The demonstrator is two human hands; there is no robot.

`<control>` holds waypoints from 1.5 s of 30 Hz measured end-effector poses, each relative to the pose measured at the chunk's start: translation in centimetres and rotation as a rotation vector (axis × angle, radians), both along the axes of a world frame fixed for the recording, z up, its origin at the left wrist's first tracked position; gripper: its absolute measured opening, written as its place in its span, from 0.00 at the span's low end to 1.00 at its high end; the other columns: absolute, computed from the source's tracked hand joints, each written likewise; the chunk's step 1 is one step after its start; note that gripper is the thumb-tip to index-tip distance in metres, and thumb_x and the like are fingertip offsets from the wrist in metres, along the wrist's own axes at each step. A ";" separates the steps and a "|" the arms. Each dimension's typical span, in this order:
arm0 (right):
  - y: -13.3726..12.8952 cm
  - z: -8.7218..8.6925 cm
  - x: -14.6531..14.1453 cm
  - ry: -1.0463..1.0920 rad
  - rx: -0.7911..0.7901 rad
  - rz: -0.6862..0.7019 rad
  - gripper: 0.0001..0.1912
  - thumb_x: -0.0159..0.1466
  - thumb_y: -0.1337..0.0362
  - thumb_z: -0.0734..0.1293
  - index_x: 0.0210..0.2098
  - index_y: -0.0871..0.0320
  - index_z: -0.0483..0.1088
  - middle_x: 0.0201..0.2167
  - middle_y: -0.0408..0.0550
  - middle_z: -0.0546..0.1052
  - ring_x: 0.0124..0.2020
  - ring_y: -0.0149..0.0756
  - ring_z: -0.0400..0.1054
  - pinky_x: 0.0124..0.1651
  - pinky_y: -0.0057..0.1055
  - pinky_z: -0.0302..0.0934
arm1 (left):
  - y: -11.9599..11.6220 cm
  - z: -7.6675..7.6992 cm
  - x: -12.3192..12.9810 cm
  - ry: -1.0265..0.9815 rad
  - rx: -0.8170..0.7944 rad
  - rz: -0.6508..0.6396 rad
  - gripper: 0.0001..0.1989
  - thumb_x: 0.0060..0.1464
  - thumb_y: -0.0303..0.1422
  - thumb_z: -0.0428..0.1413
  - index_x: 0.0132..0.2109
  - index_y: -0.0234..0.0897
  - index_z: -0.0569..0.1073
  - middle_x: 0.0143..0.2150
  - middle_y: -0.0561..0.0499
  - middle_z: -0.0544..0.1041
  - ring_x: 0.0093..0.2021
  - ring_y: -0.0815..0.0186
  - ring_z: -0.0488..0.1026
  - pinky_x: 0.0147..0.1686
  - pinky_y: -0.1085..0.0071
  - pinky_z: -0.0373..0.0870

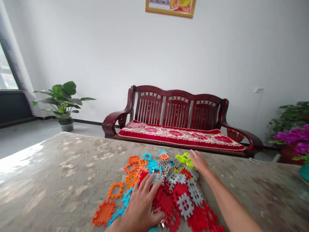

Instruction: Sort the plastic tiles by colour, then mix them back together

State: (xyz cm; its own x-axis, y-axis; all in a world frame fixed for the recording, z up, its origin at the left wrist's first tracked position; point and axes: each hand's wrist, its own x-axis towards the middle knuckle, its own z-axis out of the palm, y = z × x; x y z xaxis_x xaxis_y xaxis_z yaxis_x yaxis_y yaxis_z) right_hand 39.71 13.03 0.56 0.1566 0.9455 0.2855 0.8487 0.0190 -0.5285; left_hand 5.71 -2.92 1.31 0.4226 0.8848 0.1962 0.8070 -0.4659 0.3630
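A heap of flat plastic interlocking tiles with notched edges lies on the table in front of me. My left hand (pixel 145 201) rests over the near left part of the heap, fingers stretched and spread, above red tiles (pixel 166 203). At the heap's far right edge my right hand (pixel 197 159) reaches beside the lime green tiles (pixel 184 160); its fingers are extended and partly hidden. Orange tiles (pixel 103 212) are on the left side, with blue tiles (pixel 153 166) among them. Grey window-shaped tiles (pixel 185 206) lie over the red ones on the right.
The table's patterned cloth (pixel 62 187) spreads to both sides. One grey tile (pixel 254 161) lies apart at the far right. Beyond the table stands a dark red wooden bench (pixel 176 109). Purple flowers (pixel 294 140) in a teal pot (pixel 304 172) are at the right edge.
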 end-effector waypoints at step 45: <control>-8.6 9.1 -14.8 0.129 -0.154 0.749 0.20 0.65 0.50 0.60 0.48 0.52 0.75 0.45 0.47 0.79 0.39 0.39 0.74 0.45 0.33 0.66 | -0.4 0.9 -1.7 -0.431 0.492 0.182 0.19 0.57 0.28 0.49 0.56 0.44 0.65 0.63 0.44 0.65 0.64 0.55 0.60 0.62 0.50 0.58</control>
